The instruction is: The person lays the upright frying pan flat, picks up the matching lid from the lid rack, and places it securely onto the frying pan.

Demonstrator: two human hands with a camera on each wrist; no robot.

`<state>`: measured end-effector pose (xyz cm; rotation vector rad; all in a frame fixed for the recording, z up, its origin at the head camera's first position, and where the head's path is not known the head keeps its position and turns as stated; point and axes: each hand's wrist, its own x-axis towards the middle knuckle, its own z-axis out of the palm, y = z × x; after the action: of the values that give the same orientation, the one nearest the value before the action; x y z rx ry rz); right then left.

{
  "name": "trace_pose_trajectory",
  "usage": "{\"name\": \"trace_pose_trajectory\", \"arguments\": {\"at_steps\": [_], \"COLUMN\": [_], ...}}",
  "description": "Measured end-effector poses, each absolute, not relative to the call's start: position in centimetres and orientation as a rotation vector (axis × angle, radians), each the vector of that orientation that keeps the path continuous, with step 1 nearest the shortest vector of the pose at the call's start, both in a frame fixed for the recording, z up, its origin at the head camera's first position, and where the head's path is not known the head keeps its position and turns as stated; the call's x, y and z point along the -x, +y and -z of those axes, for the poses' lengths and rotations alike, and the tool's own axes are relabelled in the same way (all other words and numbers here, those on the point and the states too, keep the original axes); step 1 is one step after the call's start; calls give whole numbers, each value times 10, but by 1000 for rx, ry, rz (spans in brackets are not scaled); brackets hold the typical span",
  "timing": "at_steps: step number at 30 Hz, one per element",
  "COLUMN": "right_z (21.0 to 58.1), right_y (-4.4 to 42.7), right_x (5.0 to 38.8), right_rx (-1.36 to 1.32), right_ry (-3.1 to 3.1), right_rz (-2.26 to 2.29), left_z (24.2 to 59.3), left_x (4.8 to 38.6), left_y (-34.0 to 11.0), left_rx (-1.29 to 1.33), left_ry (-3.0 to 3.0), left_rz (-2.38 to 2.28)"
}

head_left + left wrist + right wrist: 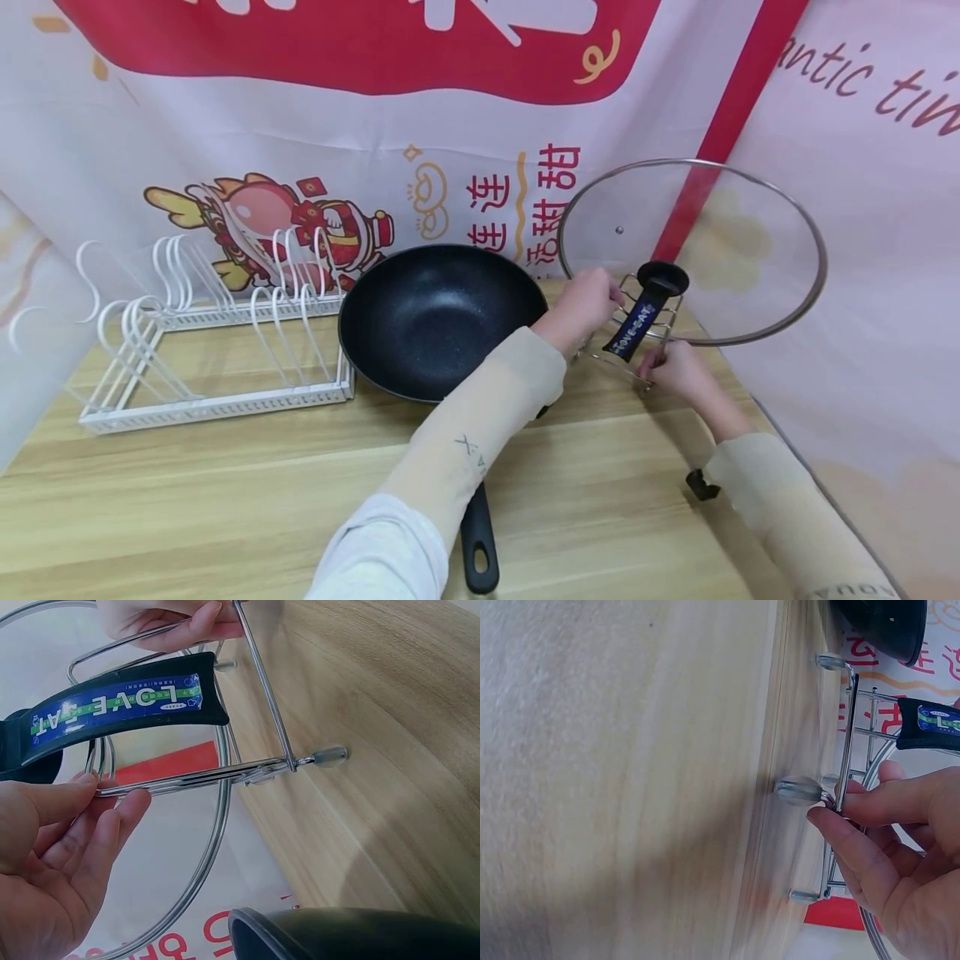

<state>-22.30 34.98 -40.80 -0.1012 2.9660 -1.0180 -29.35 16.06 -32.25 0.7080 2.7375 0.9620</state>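
A small metal wire rack point(187, 778) with clear-tipped feet stands at the right of the wooden table. My left hand point(587, 308) pinches a wire on its left side between thumb and fingers. On the opposite side, my right hand point(907, 840) pinches the rack's wire close to a clear foot point(799, 790). Leaning upright in the rack is a large round glass lid point(750, 250) with a steel rim. Its black handle point(135, 705), bearing a blue "LOVE EAT" label, faces me between both hands. Whether every foot touches the table I cannot tell.
Left of the rack sits a black wok point(442, 321), its long handle point(480, 542) pointing toward me beneath my left forearm. A white dish rack point(217, 408) with curved dividers is farther left. Printed cloth point(480, 117) hangs behind the wooden table point(300, 500).
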Motion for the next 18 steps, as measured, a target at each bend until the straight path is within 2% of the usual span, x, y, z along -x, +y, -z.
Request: {"name": "trace_pose_trajectory", "arguments": {"at_steps": [18], "right_z": [408], "right_y": [349], "right_x": [219], "right_rx": [163], "right_ry": [2948], "right_rz": [1034], "left_z": [321], "left_x": [292], "left_y": [157], "left_rx": [-762], "left_ry": [2743], "left_rz": [-891]}}
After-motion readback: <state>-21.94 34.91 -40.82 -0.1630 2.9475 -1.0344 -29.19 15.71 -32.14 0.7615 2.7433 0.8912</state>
